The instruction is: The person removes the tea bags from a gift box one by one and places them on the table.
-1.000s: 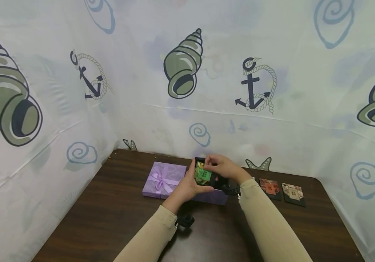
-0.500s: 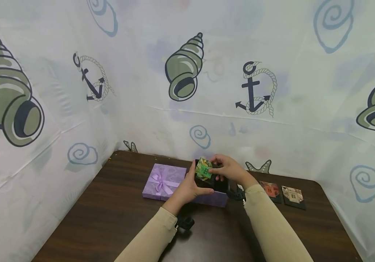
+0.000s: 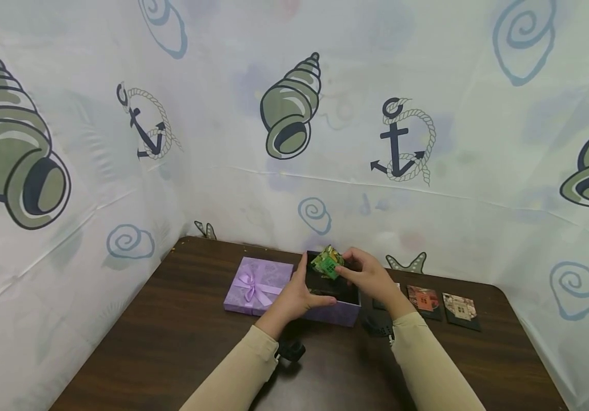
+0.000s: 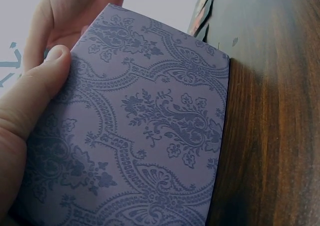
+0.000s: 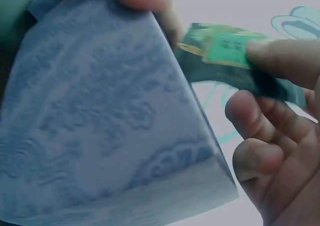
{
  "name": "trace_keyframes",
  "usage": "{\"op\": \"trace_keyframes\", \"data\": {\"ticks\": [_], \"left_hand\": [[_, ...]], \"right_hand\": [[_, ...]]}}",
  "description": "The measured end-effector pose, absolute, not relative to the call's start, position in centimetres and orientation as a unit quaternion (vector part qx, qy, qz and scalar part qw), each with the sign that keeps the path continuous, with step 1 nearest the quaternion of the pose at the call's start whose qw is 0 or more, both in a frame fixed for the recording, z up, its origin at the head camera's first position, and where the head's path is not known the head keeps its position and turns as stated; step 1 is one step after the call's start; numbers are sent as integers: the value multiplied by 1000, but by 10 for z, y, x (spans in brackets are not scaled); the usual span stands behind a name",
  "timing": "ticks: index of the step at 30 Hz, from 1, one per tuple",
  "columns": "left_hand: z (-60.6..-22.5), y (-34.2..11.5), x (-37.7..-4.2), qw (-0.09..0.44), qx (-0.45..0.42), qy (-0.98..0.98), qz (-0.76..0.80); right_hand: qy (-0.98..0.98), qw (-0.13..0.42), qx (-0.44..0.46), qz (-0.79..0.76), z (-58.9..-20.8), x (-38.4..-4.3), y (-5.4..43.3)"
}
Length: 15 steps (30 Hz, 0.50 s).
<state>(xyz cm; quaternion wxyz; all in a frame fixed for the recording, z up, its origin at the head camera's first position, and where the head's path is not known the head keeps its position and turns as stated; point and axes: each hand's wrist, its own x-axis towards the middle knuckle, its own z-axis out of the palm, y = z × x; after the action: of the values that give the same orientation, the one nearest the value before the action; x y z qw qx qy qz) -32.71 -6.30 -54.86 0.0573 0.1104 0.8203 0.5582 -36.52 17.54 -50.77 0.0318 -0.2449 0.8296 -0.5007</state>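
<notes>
We'd guess this flat green foil-looking packet (image 3: 328, 263) mid-frame is light and bendy, so right hand (image 3: 370, 278) pinching its side works, left hand (image 3: 296, 295) gripping the purple cardboard box (image 3: 334, 315).

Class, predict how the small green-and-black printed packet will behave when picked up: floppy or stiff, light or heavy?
The packet is probably floppy: its lower edge looks curved. It seems light: the right hand pinches it near one end.
</notes>
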Motion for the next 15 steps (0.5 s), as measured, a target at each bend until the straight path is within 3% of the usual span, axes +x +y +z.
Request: {"op": "trace_keyframes", "data": {"ticks": [15], "left_hand": [[-552,-60,-329,55,99,822,558]], "right_hand": [[748,-114,-165,-632,-524,-330,192]]}}
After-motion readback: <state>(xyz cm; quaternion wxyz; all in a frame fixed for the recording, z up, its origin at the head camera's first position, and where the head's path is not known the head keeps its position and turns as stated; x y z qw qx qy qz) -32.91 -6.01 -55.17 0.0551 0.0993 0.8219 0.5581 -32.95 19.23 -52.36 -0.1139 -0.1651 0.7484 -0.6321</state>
